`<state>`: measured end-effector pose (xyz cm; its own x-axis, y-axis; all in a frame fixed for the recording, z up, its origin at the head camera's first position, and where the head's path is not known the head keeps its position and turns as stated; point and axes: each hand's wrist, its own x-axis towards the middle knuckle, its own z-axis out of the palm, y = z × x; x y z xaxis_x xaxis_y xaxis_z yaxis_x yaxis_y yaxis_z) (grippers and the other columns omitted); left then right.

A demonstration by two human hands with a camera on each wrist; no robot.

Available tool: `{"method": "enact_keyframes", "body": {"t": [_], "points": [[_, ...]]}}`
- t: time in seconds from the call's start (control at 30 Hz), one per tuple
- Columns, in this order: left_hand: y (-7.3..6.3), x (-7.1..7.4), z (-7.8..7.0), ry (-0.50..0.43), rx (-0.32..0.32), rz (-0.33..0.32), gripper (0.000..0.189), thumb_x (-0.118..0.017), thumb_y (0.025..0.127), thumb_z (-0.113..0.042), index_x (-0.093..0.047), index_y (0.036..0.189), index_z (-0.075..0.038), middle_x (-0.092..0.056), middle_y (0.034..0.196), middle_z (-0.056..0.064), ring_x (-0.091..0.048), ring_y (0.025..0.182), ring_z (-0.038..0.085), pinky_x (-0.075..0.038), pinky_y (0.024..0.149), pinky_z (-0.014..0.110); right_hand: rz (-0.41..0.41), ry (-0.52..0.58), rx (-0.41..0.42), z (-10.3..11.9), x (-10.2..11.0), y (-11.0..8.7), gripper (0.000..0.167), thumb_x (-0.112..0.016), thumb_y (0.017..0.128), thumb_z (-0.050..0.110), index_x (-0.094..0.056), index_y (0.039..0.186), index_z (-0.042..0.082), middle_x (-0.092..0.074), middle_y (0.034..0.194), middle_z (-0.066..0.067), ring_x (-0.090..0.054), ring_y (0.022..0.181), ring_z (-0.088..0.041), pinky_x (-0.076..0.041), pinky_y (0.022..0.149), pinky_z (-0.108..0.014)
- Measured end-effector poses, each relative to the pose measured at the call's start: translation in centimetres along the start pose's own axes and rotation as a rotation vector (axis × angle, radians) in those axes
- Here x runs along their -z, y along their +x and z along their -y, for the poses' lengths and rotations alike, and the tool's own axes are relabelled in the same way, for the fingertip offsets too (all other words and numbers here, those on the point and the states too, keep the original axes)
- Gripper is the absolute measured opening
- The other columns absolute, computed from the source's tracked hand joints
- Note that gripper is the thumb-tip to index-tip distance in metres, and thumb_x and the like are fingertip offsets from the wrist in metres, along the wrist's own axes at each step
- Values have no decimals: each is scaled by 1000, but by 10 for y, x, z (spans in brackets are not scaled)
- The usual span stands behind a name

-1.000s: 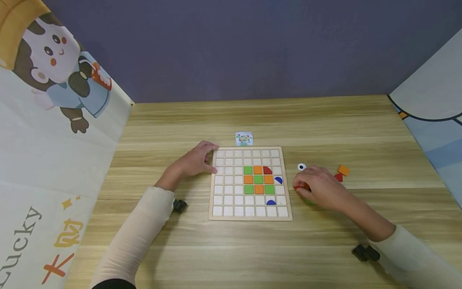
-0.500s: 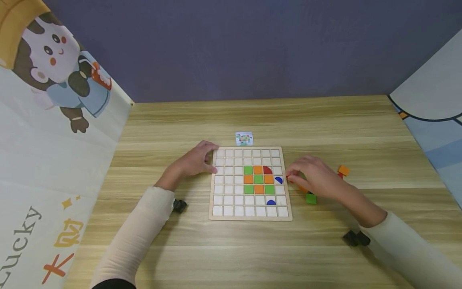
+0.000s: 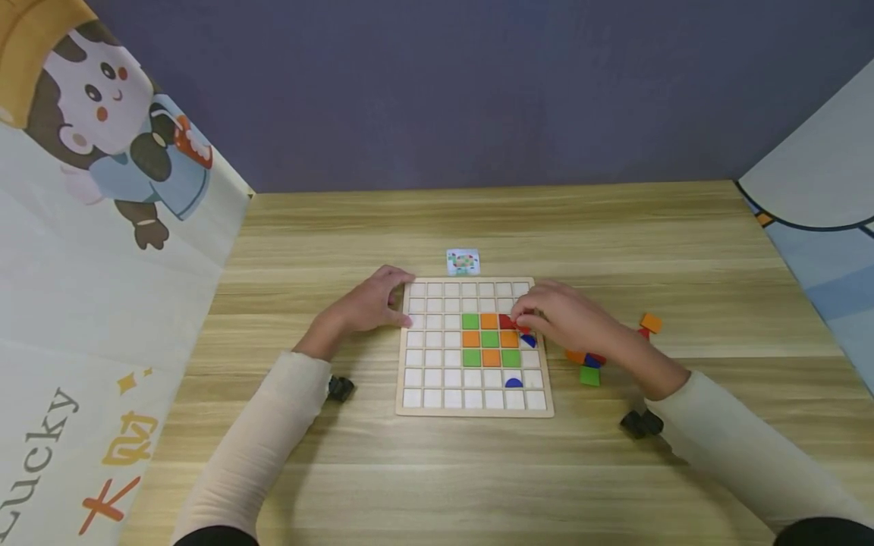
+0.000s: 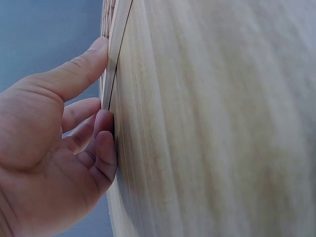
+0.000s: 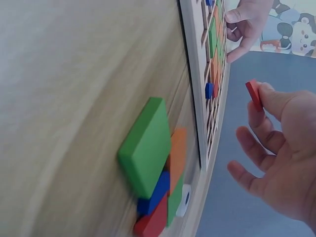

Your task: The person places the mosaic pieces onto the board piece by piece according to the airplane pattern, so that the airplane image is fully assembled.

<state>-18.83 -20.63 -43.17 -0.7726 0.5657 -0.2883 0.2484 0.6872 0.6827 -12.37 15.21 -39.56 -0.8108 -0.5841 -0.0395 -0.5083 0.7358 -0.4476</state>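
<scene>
1. Red piece (image 5: 254,94): held over board (image 3: 432,378), near right edge; right hand (image 3: 572,317) fingers clamped on it;
2. Left hand (image 3: 365,305): fingers apart, touching board's left edge;
3. Loose pieces (image 3: 591,362): on counter (image 3: 437,478).

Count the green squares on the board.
4. In the colored block of tiles, one green square sits at the far left corner, a second in the center, a third at the near left corner and a fourth at the near right. The right hand may hide others.

Soft light leaves a faint shadow beside the left sleeve (image 3: 256,440), and wrist views blur the near tabletop (image 4: 237,133).
</scene>
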Motion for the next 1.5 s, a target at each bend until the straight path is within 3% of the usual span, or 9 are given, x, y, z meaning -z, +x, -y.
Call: {"method": "enact_keyframes", "body": {"t": [0.33,0.53,0.83,1.03,1.5], "points": [[-1,1,0,7,-4,4,87,-82,87,-29,-35,158,-11,-31,160,10,-57,120,30,-50,106,45,88,56,76,9,-10,32,10,-63,101,16,-72,98,18,-67,96,8,-55,94,-15,-44,99,-43],[0,1,1,10,-8,5,87,-82,87,-30,-36,158,-11,-31,160,10,-57,120,30,-50,106,45,124,78,98,16,-14,49,12,-60,103,17,-70,96,20,-68,95,8,-54,98,-18,-43,97,-43],[1,1,3,11,-11,-4,87,-83,86,-29,-37,157,-12,-31,159,9,-58,117,29,-51,103,44,164,103,203,21,-19,71,15,-57,105,17,-68,95,18,-65,91,6,-51,93,-16,-42,91,-38],[2,1,4,5,1,-7,86,-84,86,-28,-38,157,-12,-32,158,9,-58,117,29,-51,103,43,188,86,205,26,-23,84,17,-56,105,20,-67,92,23,-65,92,10,-52,98,-16,-41,95,-39],[2,1,2,20,9,-10,86,-84,86,-31,-38,157,-14,-33,158,7,-58,116,27,-51,102,42,177,-15,207,36,-36,100,13,-62,103,23,-71,93,24,-71,97,10,-55,111,-19,-42,99,-44]]}}
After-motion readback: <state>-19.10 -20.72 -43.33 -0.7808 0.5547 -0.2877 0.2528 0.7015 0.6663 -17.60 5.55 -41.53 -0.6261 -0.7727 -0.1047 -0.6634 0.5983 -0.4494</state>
